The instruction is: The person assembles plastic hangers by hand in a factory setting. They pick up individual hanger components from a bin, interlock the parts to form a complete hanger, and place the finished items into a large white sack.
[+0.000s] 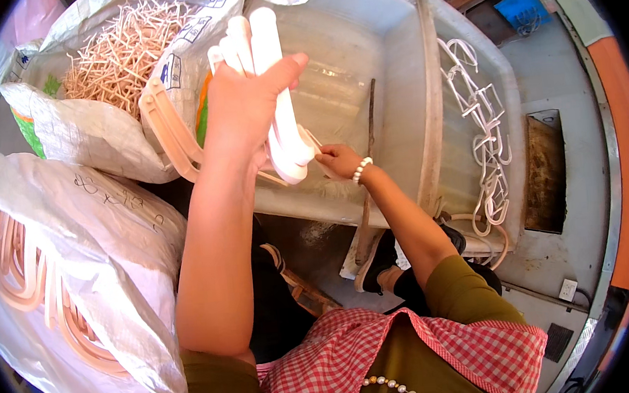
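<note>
Your left hand (244,102) is clamped around a bundle of white plastic hangers (273,89), raised over the near-left part of the big translucent tub (392,57); the bundle runs through your fist, its ends sticking out above and below. Your right hand (340,159), inside the tub near its front wall, pinches a thin hook piece (313,143) that touches the bundle's lower end. Left of the tub a sack of loose hooks (115,57) stands open. At the tub's right side lie white wire clips (482,124).
</note>
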Demonstrator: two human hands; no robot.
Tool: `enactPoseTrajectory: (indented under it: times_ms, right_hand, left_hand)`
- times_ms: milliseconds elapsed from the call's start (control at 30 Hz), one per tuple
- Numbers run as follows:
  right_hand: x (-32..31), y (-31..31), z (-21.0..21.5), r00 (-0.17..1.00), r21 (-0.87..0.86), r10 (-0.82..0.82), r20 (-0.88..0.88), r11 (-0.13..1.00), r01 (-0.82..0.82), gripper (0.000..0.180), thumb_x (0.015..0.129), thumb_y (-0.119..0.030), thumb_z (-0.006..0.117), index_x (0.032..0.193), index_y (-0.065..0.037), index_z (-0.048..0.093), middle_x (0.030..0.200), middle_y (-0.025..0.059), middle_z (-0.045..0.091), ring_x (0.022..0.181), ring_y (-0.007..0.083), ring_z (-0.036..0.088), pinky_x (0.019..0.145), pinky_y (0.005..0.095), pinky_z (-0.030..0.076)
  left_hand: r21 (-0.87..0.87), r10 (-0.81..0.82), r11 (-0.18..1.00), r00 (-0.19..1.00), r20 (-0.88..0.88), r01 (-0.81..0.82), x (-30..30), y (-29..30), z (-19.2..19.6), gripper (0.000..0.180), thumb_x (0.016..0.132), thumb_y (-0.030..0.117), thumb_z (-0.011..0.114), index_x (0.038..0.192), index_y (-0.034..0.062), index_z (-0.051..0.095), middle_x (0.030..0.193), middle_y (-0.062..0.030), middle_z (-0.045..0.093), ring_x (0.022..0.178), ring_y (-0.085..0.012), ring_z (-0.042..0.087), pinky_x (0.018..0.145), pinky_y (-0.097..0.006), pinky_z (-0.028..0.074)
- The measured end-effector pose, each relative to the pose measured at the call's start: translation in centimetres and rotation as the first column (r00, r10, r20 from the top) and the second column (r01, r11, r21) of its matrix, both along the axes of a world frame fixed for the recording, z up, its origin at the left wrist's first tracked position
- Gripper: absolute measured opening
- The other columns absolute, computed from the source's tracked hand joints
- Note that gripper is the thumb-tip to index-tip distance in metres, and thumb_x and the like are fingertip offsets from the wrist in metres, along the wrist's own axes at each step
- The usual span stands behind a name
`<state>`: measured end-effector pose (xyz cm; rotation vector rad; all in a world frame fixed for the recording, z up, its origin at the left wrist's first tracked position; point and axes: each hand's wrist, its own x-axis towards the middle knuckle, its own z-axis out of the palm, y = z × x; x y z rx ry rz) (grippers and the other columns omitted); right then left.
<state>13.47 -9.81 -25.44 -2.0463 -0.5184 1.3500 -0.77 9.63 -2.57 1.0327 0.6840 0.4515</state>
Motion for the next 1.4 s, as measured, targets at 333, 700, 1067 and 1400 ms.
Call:
enactPoseTrajectory:
  times_ms: [333, 700, 1067, 1400]
  right_hand:
    - [-4.6, 0.1, 20.0, 0.927, 0.489, -0.364, -0.091, 0.794, 0.36, 0.026, 0.095, -0.018, 0.053, 0.114, -0.002, 0.06, 0.085, 0.0002, 0.058, 0.072, 0.0095, 0.056, 0.064, 0.0286, 0.056]
    - [-9.8, -0.9, 21.3, 0.73, 0.638, -0.399, 0.555, 0.767, -0.066, 0.05, 0.092, -0.013, 0.051, 0.14, -0.009, 0.038, 0.102, 0.0176, 0.057, 0.088, 0.0269, 0.059, 0.079, 0.0352, 0.048]
    - [1.5, -8.0, 20.8, 0.451, 0.116, -0.014, 0.892, 0.973, -0.199, 0.057, 0.082, -0.008, 0.061, 0.136, -0.013, 0.043, 0.137, 0.0188, 0.04, 0.122, 0.0353, 0.043, 0.101, 0.0374, 0.039]
    - [1.3, -9.6, 14.1, 0.705, 0.246, 0.25, 0.663, 0.818, -0.521, 0.045, 0.082, -0.012, 0.063, 0.126, -0.011, 0.054, 0.136, 0.018, 0.042, 0.126, 0.0324, 0.042, 0.105, 0.0385, 0.036]
  left_hand:
    - [-0.044, -0.222, 0.974, 0.975, -0.014, 0.221, 0.0, -2.7, -0.3, 0.031, 0.076, 0.016, 0.074, 0.099, 0.0012, 0.059, 0.085, -0.0061, 0.061, 0.069, -0.0125, 0.056, 0.056, -0.028, 0.046]
    - [-0.29, -0.356, 0.851, 0.886, 0.296, 0.438, 0.0, -5.9, -0.8, 0.025, 0.079, 0.008, 0.068, 0.101, -0.0006, 0.059, 0.086, -0.0097, 0.064, 0.075, -0.0191, 0.065, 0.065, -0.032, 0.055]
    - [-0.168, -0.543, 0.717, 0.693, 0.474, 0.677, -4.0, -4.1, 1.2, 0.037, 0.073, 0.005, 0.068, 0.107, -0.0011, 0.054, 0.081, -0.009, 0.062, 0.066, -0.0171, 0.061, 0.063, -0.032, 0.053]
    - [-0.108, -0.526, 0.62, 0.514, 0.677, 0.777, -5.2, -4.4, 1.4, 0.056, 0.06, 0.015, 0.075, 0.108, -0.0027, 0.05, 0.07, -0.0137, 0.056, 0.057, -0.0225, 0.055, 0.054, -0.035, 0.048]
